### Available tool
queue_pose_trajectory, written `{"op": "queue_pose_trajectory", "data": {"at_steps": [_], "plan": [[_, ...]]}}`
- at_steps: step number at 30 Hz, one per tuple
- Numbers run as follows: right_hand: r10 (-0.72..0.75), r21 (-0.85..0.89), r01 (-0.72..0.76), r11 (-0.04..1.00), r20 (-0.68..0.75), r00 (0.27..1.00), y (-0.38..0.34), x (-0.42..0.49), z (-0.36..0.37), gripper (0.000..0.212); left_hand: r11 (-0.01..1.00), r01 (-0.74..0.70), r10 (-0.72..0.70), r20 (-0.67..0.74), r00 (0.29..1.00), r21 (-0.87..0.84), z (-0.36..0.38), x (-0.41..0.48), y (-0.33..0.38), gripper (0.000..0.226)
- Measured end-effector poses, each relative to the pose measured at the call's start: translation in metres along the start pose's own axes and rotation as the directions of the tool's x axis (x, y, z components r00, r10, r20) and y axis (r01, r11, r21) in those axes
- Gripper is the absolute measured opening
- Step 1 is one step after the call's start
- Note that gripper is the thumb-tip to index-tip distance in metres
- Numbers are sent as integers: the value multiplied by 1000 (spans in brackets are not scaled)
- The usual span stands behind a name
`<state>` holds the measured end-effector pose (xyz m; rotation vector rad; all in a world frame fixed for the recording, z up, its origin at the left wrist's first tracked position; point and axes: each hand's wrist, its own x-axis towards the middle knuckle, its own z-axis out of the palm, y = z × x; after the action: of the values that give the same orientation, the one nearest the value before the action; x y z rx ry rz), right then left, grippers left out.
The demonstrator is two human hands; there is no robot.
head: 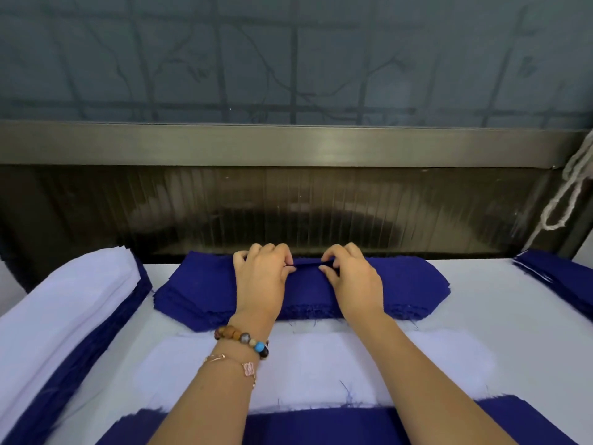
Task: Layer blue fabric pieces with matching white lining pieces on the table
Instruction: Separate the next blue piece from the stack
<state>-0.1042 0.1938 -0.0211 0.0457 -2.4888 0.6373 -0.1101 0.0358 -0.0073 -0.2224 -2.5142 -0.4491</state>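
left hand [261, 277] and right hand [353, 277], close together, each pinch top ply at far edge of stack of dark blue cut fabric pieces [417, 284] (we judge: separating one sheet); flat white lining piece [321, 364] lies just nearer us.

Matt blue cloth stack [398, 284] — frayed edges, brushed-metal rail [288, 146]

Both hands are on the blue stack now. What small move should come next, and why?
Probably lift the top blue piece clear of the blue stack and draw it toward the white lining piece. The left hand and right hand both pinch a raised fold of that layer near the stack's far edge, and the lining lies flat just in front.
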Motion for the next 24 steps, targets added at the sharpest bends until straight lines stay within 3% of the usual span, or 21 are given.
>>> {"op": "queue_pose_trajectory", "data": {"at_steps": [9,16,24], "plan": [[17,13,-17,1000,16,1000,3,2,1,19,998,-16,19,-51,999,57,-1,3,-1,11],[22,26,-20,999,-54,998,2,2,-2,17,998,-21,24,-52,998,54,-1,3,-2,13],[-82,-86,72,994,-114,990,2,4,-9,13,994,-100,102,-54,993,34,-3,0,1,10]]}}
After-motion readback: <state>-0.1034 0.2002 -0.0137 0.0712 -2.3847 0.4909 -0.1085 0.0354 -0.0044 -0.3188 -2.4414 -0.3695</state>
